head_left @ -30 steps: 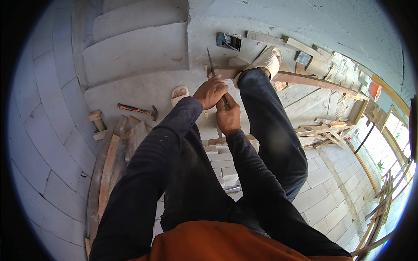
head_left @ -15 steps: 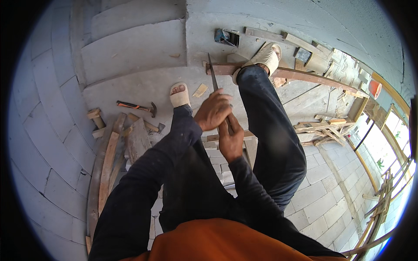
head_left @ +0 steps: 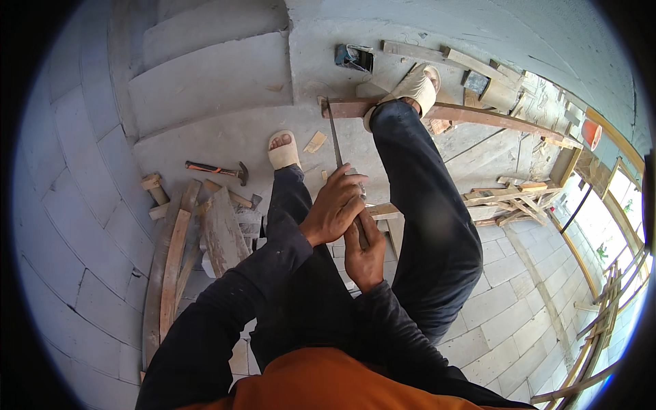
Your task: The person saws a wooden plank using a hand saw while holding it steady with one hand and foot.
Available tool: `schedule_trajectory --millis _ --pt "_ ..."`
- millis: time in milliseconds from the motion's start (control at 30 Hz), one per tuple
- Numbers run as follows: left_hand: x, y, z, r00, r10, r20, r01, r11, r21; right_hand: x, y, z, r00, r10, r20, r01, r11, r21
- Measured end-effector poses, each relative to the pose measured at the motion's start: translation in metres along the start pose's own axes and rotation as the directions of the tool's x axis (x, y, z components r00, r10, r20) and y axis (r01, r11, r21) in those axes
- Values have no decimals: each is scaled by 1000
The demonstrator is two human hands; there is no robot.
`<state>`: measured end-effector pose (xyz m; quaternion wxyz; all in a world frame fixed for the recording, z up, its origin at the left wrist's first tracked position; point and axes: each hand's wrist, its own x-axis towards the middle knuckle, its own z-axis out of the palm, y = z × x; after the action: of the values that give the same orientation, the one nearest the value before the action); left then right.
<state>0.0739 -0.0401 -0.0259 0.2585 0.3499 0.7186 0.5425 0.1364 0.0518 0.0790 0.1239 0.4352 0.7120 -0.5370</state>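
A hand saw (head_left: 335,140), seen nearly edge-on, points away from me, its narrow blade tip over the left end of a reddish-brown wooden beam (head_left: 492,120). My right hand (head_left: 365,253) is closed round the saw's handle end. Just ahead of it my left hand (head_left: 336,208) is also closed on the saw, its fingers over the top and touching my right hand. The handle is mostly hidden by both hands. My right foot in a cream sandal (head_left: 417,89) presses on the beam, while the left sandal (head_left: 284,152) stands flat on the floor.
A hammer (head_left: 217,168) with an orange and black handle lies at the left, near long boards (head_left: 172,273). Beyond the beam are a teal-edged box (head_left: 355,58) and wood offcuts (head_left: 471,65). Stacked timber (head_left: 512,198) and a leaning bundle of poles (head_left: 605,321) are at the right.
Both hands have drawn back toward me with the saw. Its tip, which reached past the beam, is now over the beam itself. My feet have stayed in place.
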Motion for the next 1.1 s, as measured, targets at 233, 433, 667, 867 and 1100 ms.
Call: schedule_trajectory --millis 233,433,667,867,1100 --pt "56 -124 -4 993 36 -116 -15 985 174 115 20 40 998 -36 49 39 997 -59" --pt "16 -28 21 995 -18 -97 25 997 69 31 16 1 998 63 -4 -62 998 21" --pt "53 -149 -5 988 -150 -34 153 949 274 140 32 50 996 28 82 -25 999 -29" --pt "31 -78 -40 809 -586 -49 534 767 -356 122 24 47 991 -111 73 110 994 22" --pt "-86 -59 -42 580 -815 1 788 560 -256 101 19 33 991 -78 108 86 994 -67"
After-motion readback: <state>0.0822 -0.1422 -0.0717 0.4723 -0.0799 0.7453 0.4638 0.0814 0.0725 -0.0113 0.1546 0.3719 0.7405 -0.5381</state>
